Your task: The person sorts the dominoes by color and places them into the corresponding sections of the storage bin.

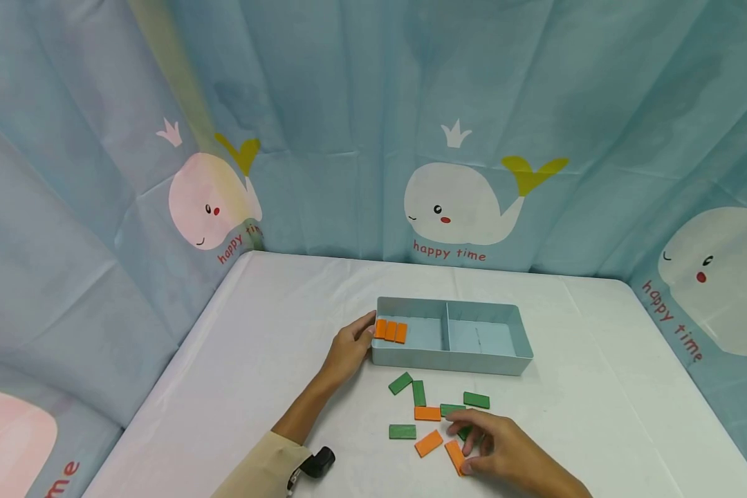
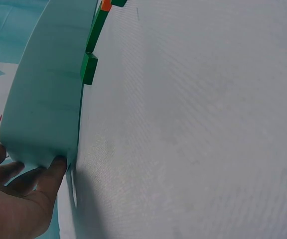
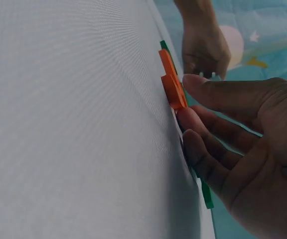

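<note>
My left hand (image 1: 346,353) holds the left end of a light blue two-compartment box (image 1: 454,361), its fingertips against the end wall in the left wrist view. Three orange blocks (image 1: 390,331) lie side by side at the left of the box's left compartment. In front of the box, my right hand (image 1: 498,443) pinches one orange block (image 1: 454,457) at table level. Thumb and finger lie on either side of that block (image 3: 172,92) in the right wrist view. Under this hand, a green block (image 1: 464,432) is partly hidden.
Loose on the white table (image 1: 597,387) are two more orange blocks, one tilted (image 1: 429,443) and one level (image 1: 427,413), among several green blocks (image 1: 402,431). The right compartment (image 1: 482,335) holds no blocks. A whale-print curtain (image 1: 348,187) surrounds the table.
</note>
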`<action>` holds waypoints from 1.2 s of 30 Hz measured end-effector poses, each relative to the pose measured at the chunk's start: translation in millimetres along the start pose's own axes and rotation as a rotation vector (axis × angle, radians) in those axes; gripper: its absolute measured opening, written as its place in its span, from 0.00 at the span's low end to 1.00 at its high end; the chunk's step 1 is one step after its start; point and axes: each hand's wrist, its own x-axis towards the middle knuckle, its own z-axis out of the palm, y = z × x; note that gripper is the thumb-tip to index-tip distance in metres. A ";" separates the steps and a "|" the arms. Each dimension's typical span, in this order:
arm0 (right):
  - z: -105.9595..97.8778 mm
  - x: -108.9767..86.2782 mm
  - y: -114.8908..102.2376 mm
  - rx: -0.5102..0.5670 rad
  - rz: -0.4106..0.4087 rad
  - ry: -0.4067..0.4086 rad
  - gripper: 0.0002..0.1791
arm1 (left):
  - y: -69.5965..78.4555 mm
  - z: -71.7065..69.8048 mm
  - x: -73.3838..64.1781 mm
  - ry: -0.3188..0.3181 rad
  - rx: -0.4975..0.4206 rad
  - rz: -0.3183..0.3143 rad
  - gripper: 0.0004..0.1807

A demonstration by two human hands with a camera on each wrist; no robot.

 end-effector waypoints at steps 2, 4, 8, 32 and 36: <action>0.3 -0.1 -0.5 0.003 0.008 -0.018 0.32 | 0.6 -0.1 -0.2 -0.002 -0.003 0.001 0.29; 0.3 0.7 -1.8 0.018 0.046 -0.036 0.32 | 0.9 -0.3 -0.2 -0.004 -0.006 0.002 0.29; -0.5 3.2 -4.3 0.037 0.130 -0.076 0.32 | 0.8 0.2 0.0 -0.005 -0.002 0.009 0.28; -0.8 6.4 -8.8 -0.030 0.158 -0.052 0.36 | -1.8 1.6 0.5 0.009 0.016 0.000 0.28; -1.1 6.0 -8.5 -0.087 0.067 0.012 0.37 | -1.0 1.9 0.1 0.015 0.033 0.004 0.28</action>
